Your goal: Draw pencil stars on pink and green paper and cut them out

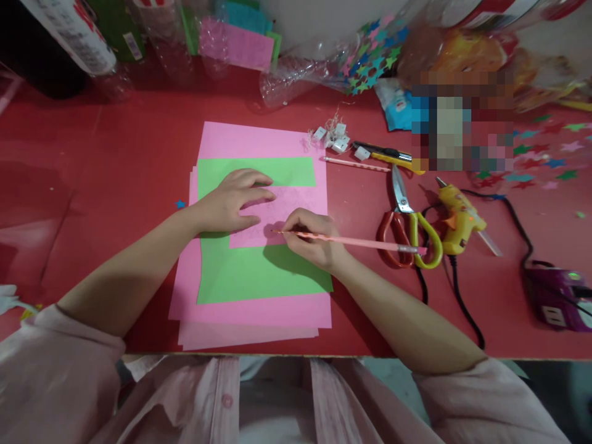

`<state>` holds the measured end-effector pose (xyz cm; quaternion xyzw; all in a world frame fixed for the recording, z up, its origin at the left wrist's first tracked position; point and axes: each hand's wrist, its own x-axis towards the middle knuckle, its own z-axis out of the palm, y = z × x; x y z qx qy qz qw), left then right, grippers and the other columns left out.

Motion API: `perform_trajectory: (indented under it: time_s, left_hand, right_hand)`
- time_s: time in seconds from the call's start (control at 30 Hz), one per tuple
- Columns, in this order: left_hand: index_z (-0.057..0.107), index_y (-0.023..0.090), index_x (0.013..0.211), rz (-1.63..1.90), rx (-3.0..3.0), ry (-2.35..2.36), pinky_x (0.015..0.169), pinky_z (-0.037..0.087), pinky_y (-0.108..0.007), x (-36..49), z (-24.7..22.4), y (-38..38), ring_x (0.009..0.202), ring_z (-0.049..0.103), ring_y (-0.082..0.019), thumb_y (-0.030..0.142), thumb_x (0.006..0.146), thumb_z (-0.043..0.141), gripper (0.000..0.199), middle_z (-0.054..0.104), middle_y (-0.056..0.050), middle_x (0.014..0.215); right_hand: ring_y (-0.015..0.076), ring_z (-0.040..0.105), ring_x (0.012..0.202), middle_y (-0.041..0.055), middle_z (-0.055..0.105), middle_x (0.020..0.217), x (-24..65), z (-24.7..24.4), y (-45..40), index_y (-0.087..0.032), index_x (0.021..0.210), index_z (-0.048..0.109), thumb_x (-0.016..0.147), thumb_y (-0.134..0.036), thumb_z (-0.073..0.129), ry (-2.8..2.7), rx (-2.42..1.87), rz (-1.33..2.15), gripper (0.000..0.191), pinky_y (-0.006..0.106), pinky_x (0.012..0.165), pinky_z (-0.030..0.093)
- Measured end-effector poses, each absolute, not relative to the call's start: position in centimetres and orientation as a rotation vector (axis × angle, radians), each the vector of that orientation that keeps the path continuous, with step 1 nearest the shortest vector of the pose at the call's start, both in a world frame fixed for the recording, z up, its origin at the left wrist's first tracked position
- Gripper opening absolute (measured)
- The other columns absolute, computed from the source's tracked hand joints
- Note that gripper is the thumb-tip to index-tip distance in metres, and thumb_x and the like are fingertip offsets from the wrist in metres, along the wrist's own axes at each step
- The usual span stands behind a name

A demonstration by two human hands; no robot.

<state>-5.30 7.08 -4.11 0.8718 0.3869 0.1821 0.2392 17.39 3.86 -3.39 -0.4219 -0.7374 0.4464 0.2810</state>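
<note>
A pink pencil point(361, 241) with an eraser end is gripped in my right hand point(314, 237), its tip at a small pink sheet point(259, 237). Faint marks show on that sheet. My left hand point(238, 200) lies flat with fingers apart, across the sheet's left side and the green paper point(259, 277) beneath it. Under the green paper are larger pink sheets point(259, 140), stacked unevenly with edges sticking out at the top, left and bottom.
Right of the paper lie scissors point(402, 203) with red and yellow handles, a second pencil point(356, 164), a utility knife point(393, 152), white tags point(340, 139) and a yellow glue gun point(457, 216) with black cord. A purple box point(557, 296) sits far right. Plastic bottles point(300, 71) line the back.
</note>
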Motion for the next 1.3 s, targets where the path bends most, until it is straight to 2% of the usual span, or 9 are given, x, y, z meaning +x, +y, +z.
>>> perform_trajectory:
  time_s: [0.1,0.53,1.1,1.3]
  left_hand:
    - [0.064,0.023,0.118,0.453,2.381,1.085,0.113,0.029,-0.05,-5.24,-3.83,7.08,0.131,0.041,-0.031,0.036,0.081,0.06,0.039,0.053,-0.01,0.135]
    - [0.063,0.021,0.118,0.415,2.375,1.097,0.115,0.027,-0.052,-5.03,-3.66,6.94,0.137,0.035,-0.033,0.032,0.078,0.06,0.042,0.048,-0.011,0.142]
    - [0.063,0.022,0.118,0.431,2.391,1.09,0.115,0.027,-0.051,-5.09,-3.87,7.06,0.136,0.037,-0.032,0.035,0.078,0.061,0.041,0.049,-0.01,0.141]
    - [0.062,0.022,0.118,0.431,2.382,1.078,0.115,0.027,-0.052,-5.1,-3.83,7.08,0.136,0.036,-0.033,0.034,0.078,0.06,0.042,0.049,-0.011,0.141]
  right_hand:
    - [0.0075,0.041,0.053,-0.0043,0.053,0.061,17.36,-3.51,3.95,-0.02,0.068,0.052,0.074,-0.017,0.055,-1.971,-1.117,1.217,0.008,0.023,0.051,0.032]
    - [0.0071,0.041,0.054,-0.0046,0.052,0.06,17.5,-3.26,4.23,-0.019,0.066,0.052,0.074,-0.015,0.054,-2.024,-1.083,1.359,0.009,0.022,0.052,0.031]
    - [0.0082,0.041,0.054,-0.0042,0.052,0.06,17.02,-3.71,3.96,-0.021,0.068,0.049,0.079,-0.02,0.054,-1.974,-1.18,1.167,0.012,0.023,0.053,0.032]
    - [0.0076,0.038,0.053,-0.0052,0.048,0.058,17.05,-3.5,4.02,-0.021,0.065,0.046,0.075,-0.017,0.053,-1.998,-1.157,1.166,0.013,0.023,0.051,0.03]
